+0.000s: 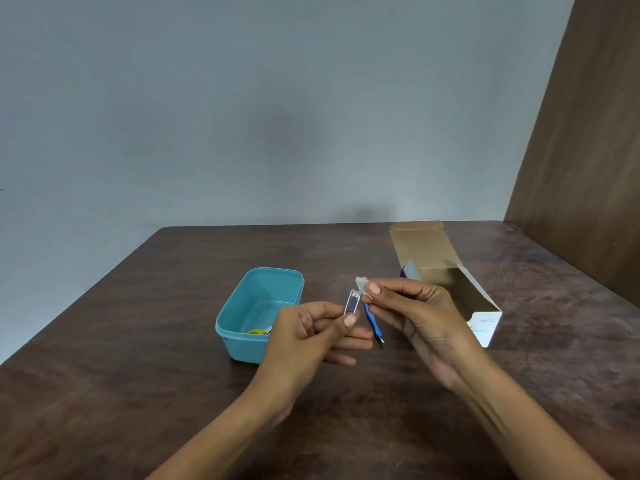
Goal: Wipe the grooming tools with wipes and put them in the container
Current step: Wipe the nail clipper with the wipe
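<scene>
Two bare forearms reach up from the bottom of the frame over a dark wooden bench (138,341). The left hand (304,336), just below centre, pinches the lower end of a small metal nail clipper (352,302) between thumb and forefinger, its other fingers loosely curled; the clipper points up and away. The right hand (412,313), to the right of centre, pinches a small white wipe (362,284) between thumb and forefinger, and the wipe sits just beside the clipper's top end; whether they touch cannot be told. Between and behind the hands a blue-handled tool (373,323) lies on the bench. Left of the hands stands an open teal container (258,308), with a yellow item (257,331) at its near end, partly hidden by the left hand. Farther right lies an open cardboard box (446,271) on its side. Behind is a grey wall (242,98), and a brown panel (588,150) fills the upper right.
</scene>
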The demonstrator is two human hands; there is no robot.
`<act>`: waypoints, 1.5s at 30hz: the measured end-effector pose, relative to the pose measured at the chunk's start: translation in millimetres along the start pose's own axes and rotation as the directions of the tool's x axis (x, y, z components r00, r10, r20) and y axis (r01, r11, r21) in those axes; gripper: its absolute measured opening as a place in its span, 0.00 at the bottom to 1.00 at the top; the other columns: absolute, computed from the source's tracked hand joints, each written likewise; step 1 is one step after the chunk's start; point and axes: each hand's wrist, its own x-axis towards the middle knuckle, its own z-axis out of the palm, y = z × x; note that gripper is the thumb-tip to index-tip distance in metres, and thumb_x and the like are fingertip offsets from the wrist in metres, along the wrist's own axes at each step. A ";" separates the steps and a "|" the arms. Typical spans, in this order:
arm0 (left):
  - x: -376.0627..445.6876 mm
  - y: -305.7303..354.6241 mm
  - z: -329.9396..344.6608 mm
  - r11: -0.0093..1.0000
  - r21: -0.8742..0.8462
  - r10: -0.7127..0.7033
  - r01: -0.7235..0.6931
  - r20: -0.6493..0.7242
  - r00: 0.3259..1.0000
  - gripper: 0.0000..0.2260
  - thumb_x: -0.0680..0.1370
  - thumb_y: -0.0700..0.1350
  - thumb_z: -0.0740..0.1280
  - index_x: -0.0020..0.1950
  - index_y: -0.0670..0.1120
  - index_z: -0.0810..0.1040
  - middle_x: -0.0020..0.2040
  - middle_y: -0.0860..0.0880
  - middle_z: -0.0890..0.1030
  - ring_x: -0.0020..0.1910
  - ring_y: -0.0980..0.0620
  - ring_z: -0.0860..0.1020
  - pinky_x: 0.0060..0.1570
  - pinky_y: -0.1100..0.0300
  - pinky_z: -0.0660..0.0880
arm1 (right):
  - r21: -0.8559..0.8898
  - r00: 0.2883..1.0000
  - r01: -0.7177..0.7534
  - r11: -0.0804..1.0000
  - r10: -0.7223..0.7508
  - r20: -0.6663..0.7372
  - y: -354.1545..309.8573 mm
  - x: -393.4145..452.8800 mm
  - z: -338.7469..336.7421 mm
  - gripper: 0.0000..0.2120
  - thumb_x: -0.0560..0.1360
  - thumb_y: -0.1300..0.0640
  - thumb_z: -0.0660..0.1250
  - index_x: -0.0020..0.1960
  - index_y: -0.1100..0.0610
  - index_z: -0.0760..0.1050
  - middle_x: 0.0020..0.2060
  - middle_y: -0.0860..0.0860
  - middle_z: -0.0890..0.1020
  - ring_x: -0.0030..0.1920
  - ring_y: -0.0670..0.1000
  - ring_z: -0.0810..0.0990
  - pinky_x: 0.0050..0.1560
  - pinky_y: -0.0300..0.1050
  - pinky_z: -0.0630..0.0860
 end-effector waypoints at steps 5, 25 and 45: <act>0.8 3.7 -1.6 0.992 -0.114 -0.046 0.050 0.036 0.998 0.08 0.77 0.40 0.64 0.54 0.40 0.78 0.45 0.42 0.86 0.45 0.48 0.85 0.33 0.64 0.80 | -0.341 0.918 0.367 0.865 -0.396 -0.016 4.5 -0.7 3.8 0.10 0.68 0.67 0.72 0.48 0.58 0.83 0.43 0.47 0.86 0.45 0.45 0.85 0.44 0.33 0.78; 2.9 3.2 -9.4 0.990 -0.087 -0.104 0.111 0.086 0.991 0.10 0.78 0.40 0.62 0.54 0.42 0.81 0.30 0.47 0.82 0.29 0.53 0.82 0.30 0.66 0.78 | -0.617 0.812 0.546 0.566 -0.538 0.225 12.4 6.1 -3.2 0.08 0.67 0.65 0.75 0.44 0.56 0.85 0.40 0.46 0.85 0.43 0.42 0.83 0.43 0.35 0.78; 1.9 9.3 -10.2 0.996 -0.071 -0.057 0.061 0.056 0.997 0.10 0.79 0.42 0.61 0.50 0.41 0.82 0.38 0.42 0.85 0.37 0.50 0.85 0.29 0.67 0.78 | -0.477 0.816 0.571 0.668 -0.403 0.413 8.4 8.8 -4.9 0.06 0.70 0.65 0.72 0.45 0.59 0.84 0.41 0.50 0.83 0.45 0.49 0.83 0.44 0.38 0.78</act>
